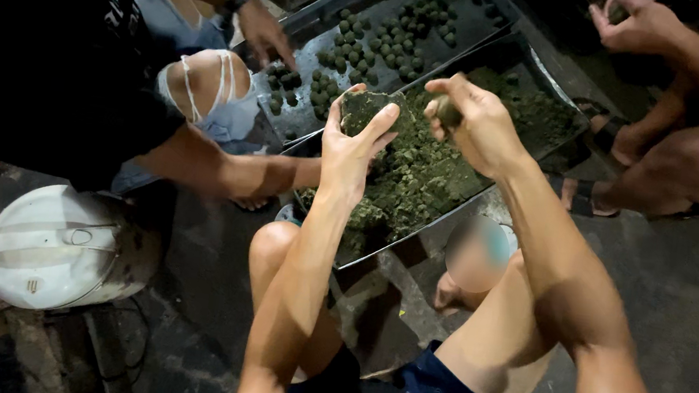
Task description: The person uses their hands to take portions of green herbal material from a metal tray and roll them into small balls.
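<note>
1. Two hands work above the metal tray (521,62) of green paste (418,178): left hand (355,139), fingers grasping a green lump (369,106).
2. Right hand (474,123), fingers clenched around a small ball (447,111).
3. Beyond the tray, a second tray (479,12) carries rolled balls (387,37).

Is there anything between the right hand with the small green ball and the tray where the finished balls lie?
Nothing visible blocks it. The right hand holds a green ball above the tray of green mixture; the tray of balls lies just beyond, open. Another person's hand rests at its far-left edge.
</note>
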